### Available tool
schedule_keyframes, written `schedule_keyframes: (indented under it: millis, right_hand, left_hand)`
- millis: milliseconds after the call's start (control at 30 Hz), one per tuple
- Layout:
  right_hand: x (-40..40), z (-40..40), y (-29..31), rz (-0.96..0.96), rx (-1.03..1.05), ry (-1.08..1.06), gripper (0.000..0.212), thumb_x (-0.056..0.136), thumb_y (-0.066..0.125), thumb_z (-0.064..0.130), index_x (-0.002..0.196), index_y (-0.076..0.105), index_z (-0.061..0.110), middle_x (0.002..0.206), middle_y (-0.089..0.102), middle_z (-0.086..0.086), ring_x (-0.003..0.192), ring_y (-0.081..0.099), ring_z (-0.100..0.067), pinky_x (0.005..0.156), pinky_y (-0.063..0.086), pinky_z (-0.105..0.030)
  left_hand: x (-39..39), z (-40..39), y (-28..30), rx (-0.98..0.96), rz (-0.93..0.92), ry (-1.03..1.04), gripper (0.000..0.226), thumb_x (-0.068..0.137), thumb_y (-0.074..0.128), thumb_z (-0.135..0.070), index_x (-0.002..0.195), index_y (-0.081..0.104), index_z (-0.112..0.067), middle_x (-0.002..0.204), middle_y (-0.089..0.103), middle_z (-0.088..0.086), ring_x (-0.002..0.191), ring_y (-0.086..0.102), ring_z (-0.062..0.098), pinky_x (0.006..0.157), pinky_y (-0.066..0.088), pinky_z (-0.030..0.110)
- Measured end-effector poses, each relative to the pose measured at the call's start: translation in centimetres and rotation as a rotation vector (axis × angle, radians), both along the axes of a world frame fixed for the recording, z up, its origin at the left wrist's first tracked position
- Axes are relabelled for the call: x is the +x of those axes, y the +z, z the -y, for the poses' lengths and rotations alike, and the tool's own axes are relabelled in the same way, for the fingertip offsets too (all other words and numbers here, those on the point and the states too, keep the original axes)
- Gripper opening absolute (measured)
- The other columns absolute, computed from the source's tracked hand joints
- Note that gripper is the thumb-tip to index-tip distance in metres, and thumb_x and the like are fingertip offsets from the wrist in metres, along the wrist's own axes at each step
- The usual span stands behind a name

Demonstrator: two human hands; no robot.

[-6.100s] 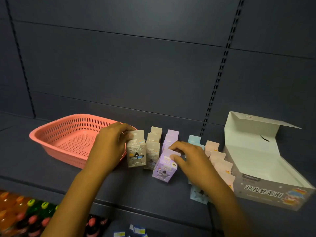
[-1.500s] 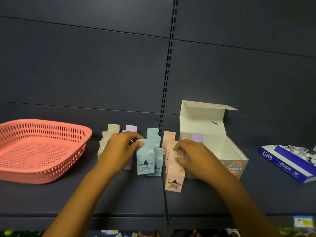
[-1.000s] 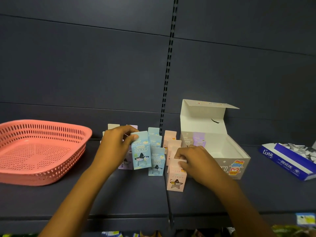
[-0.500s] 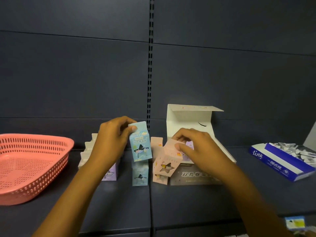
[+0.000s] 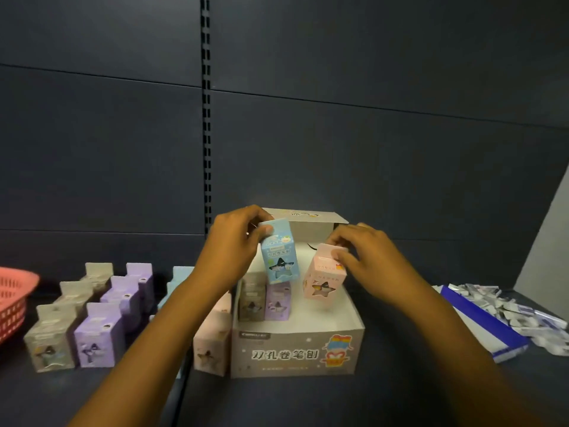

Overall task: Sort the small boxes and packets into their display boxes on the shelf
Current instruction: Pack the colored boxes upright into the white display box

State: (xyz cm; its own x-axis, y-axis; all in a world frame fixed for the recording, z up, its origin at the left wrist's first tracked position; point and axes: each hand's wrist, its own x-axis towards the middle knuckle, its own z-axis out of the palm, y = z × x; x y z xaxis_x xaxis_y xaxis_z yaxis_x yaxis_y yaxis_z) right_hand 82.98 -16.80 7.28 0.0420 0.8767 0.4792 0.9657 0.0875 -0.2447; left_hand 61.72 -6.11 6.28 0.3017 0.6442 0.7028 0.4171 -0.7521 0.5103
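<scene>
While both hands hang over the open display box, scene reads as follows.
left hand [image 5: 235,241]: fingers and thumb curled round a blue box [image 5: 279,256], gripping it near its top; box upright, slightly tilted, held clear above the display box.
right hand [image 5: 366,260]: fingertips pinching the top of a pink box [image 5: 323,275]; box tilted, its star window facing the camera, held above the display box interior, just right of the blue box.
display box [image 5: 295,354]: grey cardboard, lid flipped up behind the hands, printed front wall below both hands; sits on the shelf [image 5: 277,399].
inside display box: a grey box [image 5: 251,298] and a purple box [image 5: 278,302] standing side by side, touching, directly below the left hand's blue box; bare white floor below the right hand.
pink box on shelf [image 5: 212,346]: standing just left of the display box, under the left forearm, touching or nearly touching the box wall, cannot tell which.
blue row [image 5: 180,280]: behind the left forearm, mostly hidden.
purple row [image 5: 101,337]: standing in a line well left of the left hand.
grey row [image 5: 50,340]: line just left of the purple row.
basket [image 5: 14,303]: pink plastic, far left of the left hand, cut by the frame edge.
blue tray [image 5: 480,328]: well right of the right hand, with small silvery packets [image 5: 523,312] piled in and beside it; too blurred to read.
</scene>
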Motion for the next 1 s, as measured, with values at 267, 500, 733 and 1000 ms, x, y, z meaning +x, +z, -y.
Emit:
schedule_keyframes:
  millis: [267,500,733,1000]
  right_hand:
    - [4.1,-2.3,-1.2,0.075,-0.046,-0.057,0.014,0.091,0.057,0.031,0.105,0.055,0.033,0.11,0.055,0.008,0.107,0.055,-0.01,0.089,0.051,-0.025]
    - [5.2,-4.5,-2.1,0.138,-0.051,-0.035,0.019,0.092,0.055,0.034,0.111,0.055,0.03,0.113,0.055,0.008,0.11,0.053,-0.01,0.089,0.046,-0.023]
    - [5.2,-6.5,-3.5,0.228,-0.027,0.018,0.016,0.095,0.05,0.032,0.109,0.056,0.029,0.113,0.057,0.009,0.105,0.05,-0.008,0.083,0.035,-0.017]
    - [5.5,-7.8,-5.2,0.224,-0.106,0.011,0.013,0.095,0.052,0.032,0.106,0.057,0.027,0.111,0.06,0.007,0.103,0.053,-0.012,0.085,0.041,-0.021]
  left_hand:
    - [6.0,-2.6,-2.5,-0.068,-0.159,-0.031,0.007,0.092,0.061,-0.025,0.094,0.065,-0.02,0.095,0.069,-0.006,0.082,0.063,0.006,0.074,0.055,0.022]
    - [8.1,-4.2,-3.9,-0.144,-0.279,-0.007,0.01,0.092,0.062,-0.026,0.098,0.065,-0.019,0.104,0.07,-0.001,0.09,0.064,0.012,0.075,0.052,0.02]
    - [8.9,-5.1,-5.1,-0.231,-0.358,0.016,0.009,0.09,0.064,-0.028,0.094,0.065,-0.02,0.106,0.07,-0.001,0.091,0.065,0.015,0.078,0.055,0.026]
    - [9.0,-5.3,-5.8,-0.237,-0.449,0.019,0.011,0.089,0.066,-0.031,0.094,0.068,-0.022,0.1,0.071,-0.005,0.082,0.065,0.012,0.07,0.054,0.022]
